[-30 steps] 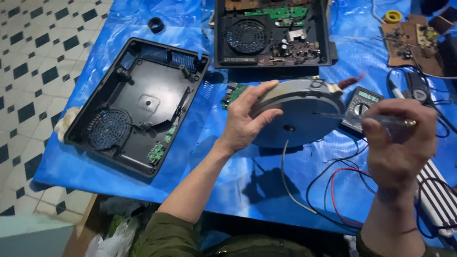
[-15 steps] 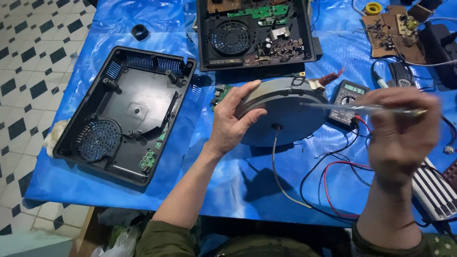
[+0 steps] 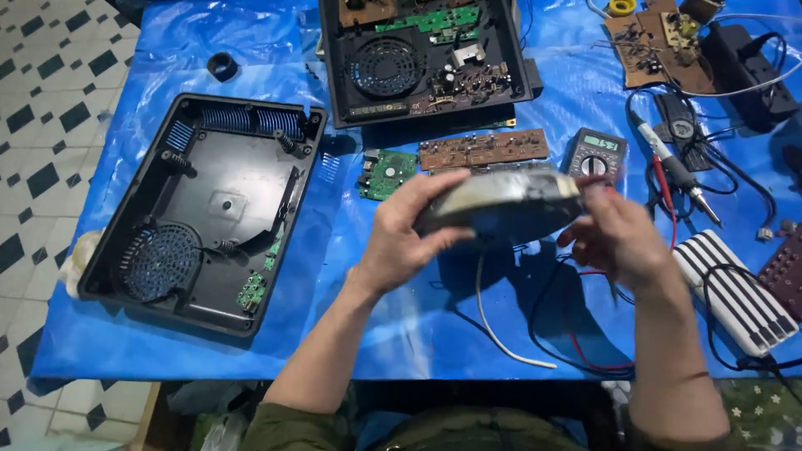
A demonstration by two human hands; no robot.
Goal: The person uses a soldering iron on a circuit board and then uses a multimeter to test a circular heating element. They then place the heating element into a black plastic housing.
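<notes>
Blue tarp (image 3: 251,351) covers table; empty black housing (image 3: 200,209) lies at left, multimeter (image 3: 595,154) far right.

Round coil disc (image 3: 501,205) held edge-on above tarp centre, left hand (image 3: 405,238) grasping left rim, right hand (image 3: 622,238) clasping right rim.

Risk, my judgement: white wire (image 3: 493,321) hanging under disc can snag red and black leads (image 3: 585,351); disc can slip, fall on green board (image 3: 386,173).

I see induction coil disc (image 3: 501,205) | round, flat, grey-black, blurred | held nearly edge-on, lifted above the blue worktop (image 3: 401,317) | white wire (image 3: 489,317) hanging below
</notes>
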